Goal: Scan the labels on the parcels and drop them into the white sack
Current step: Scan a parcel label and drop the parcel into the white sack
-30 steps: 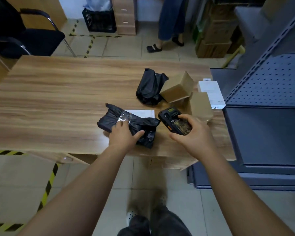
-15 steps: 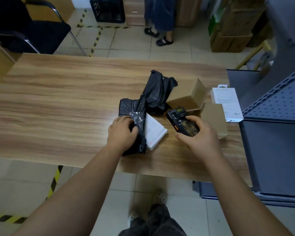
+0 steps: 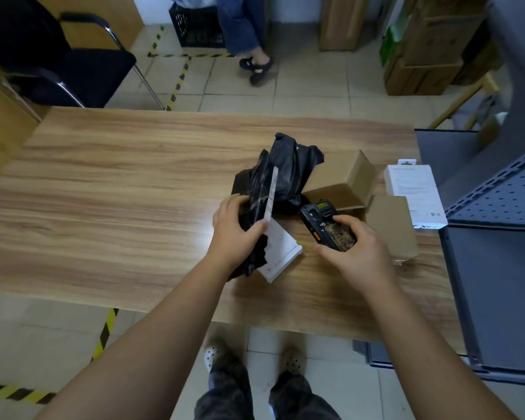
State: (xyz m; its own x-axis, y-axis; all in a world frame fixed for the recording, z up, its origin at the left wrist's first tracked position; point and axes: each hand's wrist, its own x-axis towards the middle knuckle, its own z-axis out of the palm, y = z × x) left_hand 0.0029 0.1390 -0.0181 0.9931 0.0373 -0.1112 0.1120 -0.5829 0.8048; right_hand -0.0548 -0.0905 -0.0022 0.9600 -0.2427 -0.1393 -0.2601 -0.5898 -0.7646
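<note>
Head view, looking down: the left hand [image 3: 236, 230] grips a soft black plastic parcel [image 3: 256, 204] with thumb and fingers curled round it. A moment ago this parcel lay flat on the long wooden table [image 3: 119, 207]. Now it is tipped up on end, and its white label [image 3: 272, 192] shows only as a thin edge. Under it lies a flat white box [image 3: 281, 253], just right of the hand in the middle of the frame. The right hand [image 3: 358, 253] holds a black handheld scanner [image 3: 326, 225] with its small screen pointing away from the person. It sits about where it was before.

Behind the parcel is a second black bag parcel [image 3: 297, 165]. It touches a brown cardboard box [image 3: 343, 177] that is tilted. Another brown box [image 3: 393, 228] lies near the table's right edge, beside a white printed box [image 3: 414, 192].

The left half of the table has lots of room. On the right, grey metal shelves [image 3: 497, 237] stand close against the table. At the upper left is a black chair [image 3: 58, 56]. At the top middle, someone's legs in blue trousers [image 3: 240, 28] stand on the tiled floor. No white sack shows.
</note>
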